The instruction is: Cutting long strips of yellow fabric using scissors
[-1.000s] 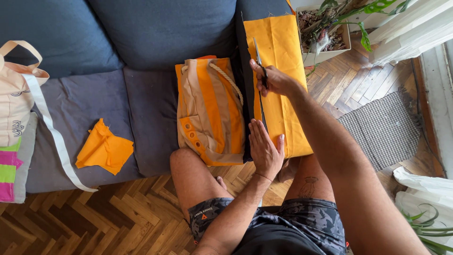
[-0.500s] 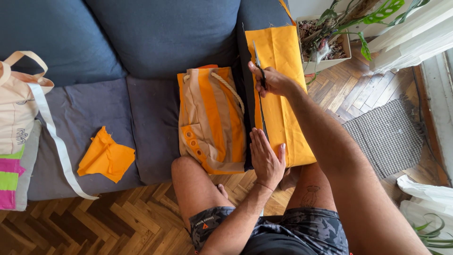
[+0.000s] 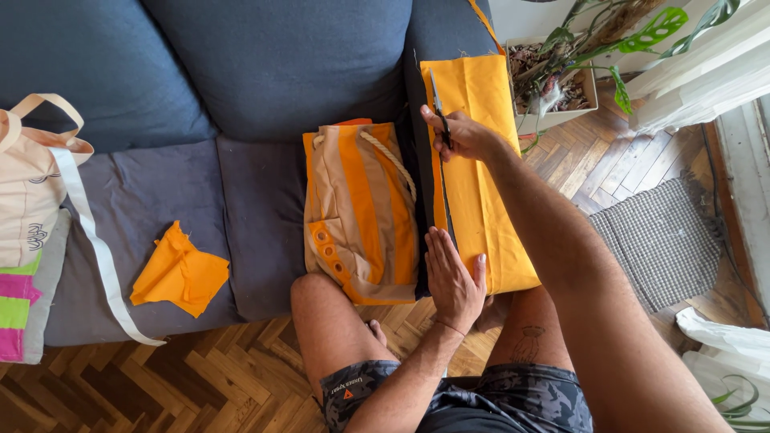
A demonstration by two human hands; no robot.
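— What is held by the right hand (image 3: 467, 136)?

— A pair of scissors (image 3: 439, 111) is gripped there, the fingers curled closed through the handles, the blades pointed toward 12 o'clock. They are set at the left edge of the orange fabric (image 3: 481, 168), which is laid along the sofa arm (image 3: 425, 48).

— And the left hand (image 3: 453, 277)?

— It is pressed flat, palm down, fingers stretched out and nearly together, nothing grasped. The near end of the orange fabric is pinned under it, at 6 o'clock from the scissors.

— What is found beside the fabric?

— At 9 o'clock from it, just beside it on the seat cushion (image 3: 249, 208), a tan and orange striped bag (image 3: 361, 212) with a rope cord and metal eyelets is laid. Farther toward 9 o'clock, well apart, a folded orange scrap (image 3: 180, 273) is seen.

— And at the edges?

— A cream tote bag (image 3: 32, 192) with a long strap is seen at far 9 o'clock, a planter (image 3: 553, 84) at 1 o'clock, and a grey checked mat (image 3: 662, 240) at 3 o'clock on the wooden floor.
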